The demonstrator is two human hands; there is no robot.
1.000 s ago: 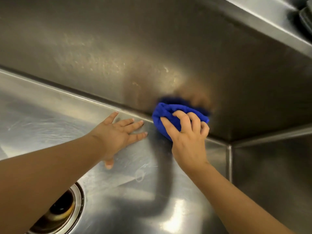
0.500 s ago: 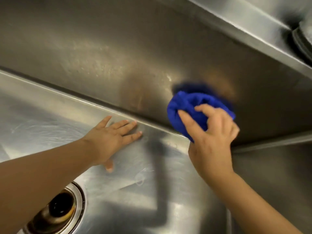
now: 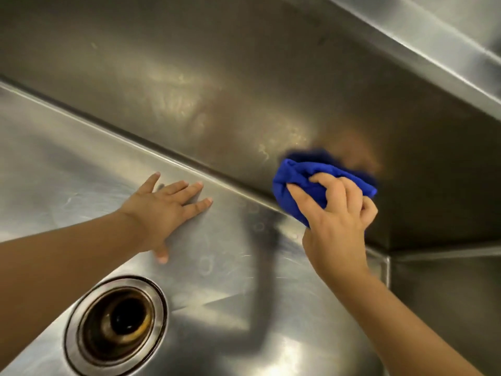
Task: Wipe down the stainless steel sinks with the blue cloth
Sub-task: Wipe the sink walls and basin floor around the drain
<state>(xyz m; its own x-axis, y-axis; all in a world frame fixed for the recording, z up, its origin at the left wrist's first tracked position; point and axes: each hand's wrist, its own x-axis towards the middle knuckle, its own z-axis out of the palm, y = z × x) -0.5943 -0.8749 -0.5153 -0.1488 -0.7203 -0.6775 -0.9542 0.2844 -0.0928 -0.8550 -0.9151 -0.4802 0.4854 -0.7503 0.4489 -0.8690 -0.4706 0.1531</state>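
At lower left, the round metal drain ring (image 3: pixel 116 325) sits in the floor of the stainless steel sink (image 3: pixel 54 172). Above it, the left hand (image 3: pixel 165 210) lies flat on the floor, fingers straight and spread, holding nothing. Farther right, the bunched bright blue cloth (image 3: pixel 295 183) presses against the sink's back wall (image 3: pixel 189 77) just above the floor seam, protruding up and left from the right hand (image 3: pixel 336 221), whose curled fingers grip it.

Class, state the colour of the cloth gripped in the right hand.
Bright blue cloth, seen best in the head view.
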